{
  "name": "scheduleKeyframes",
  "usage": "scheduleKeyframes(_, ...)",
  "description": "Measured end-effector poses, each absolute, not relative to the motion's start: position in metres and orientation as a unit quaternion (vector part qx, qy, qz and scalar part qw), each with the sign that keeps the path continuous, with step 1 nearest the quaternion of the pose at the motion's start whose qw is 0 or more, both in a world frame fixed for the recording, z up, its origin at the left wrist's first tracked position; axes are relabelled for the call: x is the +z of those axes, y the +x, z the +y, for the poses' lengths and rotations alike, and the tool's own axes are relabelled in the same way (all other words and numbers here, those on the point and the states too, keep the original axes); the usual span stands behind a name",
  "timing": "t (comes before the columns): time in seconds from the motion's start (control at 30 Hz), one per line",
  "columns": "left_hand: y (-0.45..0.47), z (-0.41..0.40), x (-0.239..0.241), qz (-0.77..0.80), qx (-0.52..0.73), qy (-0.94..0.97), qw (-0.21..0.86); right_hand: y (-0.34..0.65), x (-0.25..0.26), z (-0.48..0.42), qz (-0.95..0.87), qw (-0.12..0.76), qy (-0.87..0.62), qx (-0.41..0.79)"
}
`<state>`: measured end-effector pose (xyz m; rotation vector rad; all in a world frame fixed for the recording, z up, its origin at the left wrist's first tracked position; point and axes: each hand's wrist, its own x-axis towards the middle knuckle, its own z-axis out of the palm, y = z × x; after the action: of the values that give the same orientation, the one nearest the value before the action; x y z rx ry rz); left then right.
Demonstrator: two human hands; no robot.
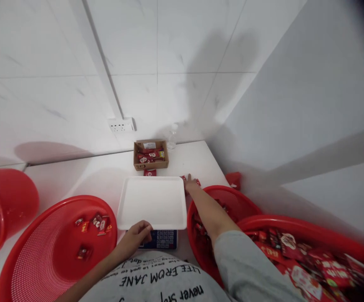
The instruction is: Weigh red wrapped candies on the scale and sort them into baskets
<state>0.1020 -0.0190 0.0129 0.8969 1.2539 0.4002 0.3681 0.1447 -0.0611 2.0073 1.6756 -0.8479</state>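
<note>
My left hand (pixel 137 235) rests with curled fingers on the near edge of the white tray (pixel 152 201), which sits on a scale with a blue keypad (pixel 164 239). My right hand (pixel 190 183) reaches across the table to small red packets (pixel 197 181) lying just past the tray's far right corner; its fingers lie on them, and whether they grip is unclear. A small cardboard box (pixel 151 154) holding red packets stands behind the tray, with one red packet (pixel 150 173) in front of it.
A red basket (pixel 43 247) at the left holds several packets. Another red basket (pixel 235 201) sits under my right arm, and a third (pixel 310 235) at the right is full of red packets. An overturned red basket (pixel 2 209) stands far left. A clear bottle (pixel 172 138) and wall socket (pixel 121 125) are at the back.
</note>
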Motion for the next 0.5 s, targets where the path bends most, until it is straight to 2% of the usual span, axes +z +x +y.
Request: scheduleKeyframes(0.5, 0.114, 0.006, 0.005, 0.555, 0.192, 0.408, 0.699, 0.379, -0.065, 0.161, 0.541, -0.007, 0.782, -0.309)
